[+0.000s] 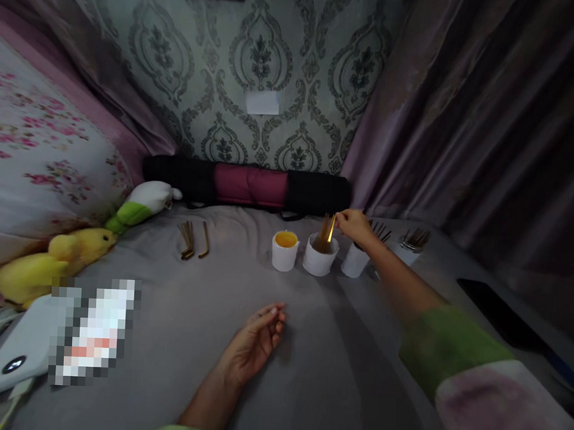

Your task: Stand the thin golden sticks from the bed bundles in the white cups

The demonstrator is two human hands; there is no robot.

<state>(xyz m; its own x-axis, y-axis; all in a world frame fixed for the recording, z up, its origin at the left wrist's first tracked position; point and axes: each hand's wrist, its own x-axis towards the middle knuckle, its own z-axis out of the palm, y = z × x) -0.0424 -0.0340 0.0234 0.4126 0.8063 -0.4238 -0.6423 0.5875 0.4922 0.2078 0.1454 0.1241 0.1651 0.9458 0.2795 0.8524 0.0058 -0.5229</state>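
Note:
My right hand (354, 225) reaches out over the row of white cups. Its fingertips pinch the top of a shiny gold-coloured stick (331, 228), whose lower part is inside a white cup (319, 266) along with other gold sticks (323, 237). My left hand (258, 344) hovers or rests nearer to me, palm turned up and fingers loosely curled, with nothing visible in it. Just left of the stick cup stands another white cup (284, 259) with an orange-yellow inside. Partly behind my right forearm is a white cup (354, 263) with dark sticks.
A further cup holds brownish sticks (416, 238). Several bent gold sticks (187, 241) lie on the grey sheet (206, 325), one apart (205, 240). Plush toys (80, 250) and a power bank (24, 343) are left, a dark flat device (496, 313) right, a long black-and-maroon bag (250, 185) behind.

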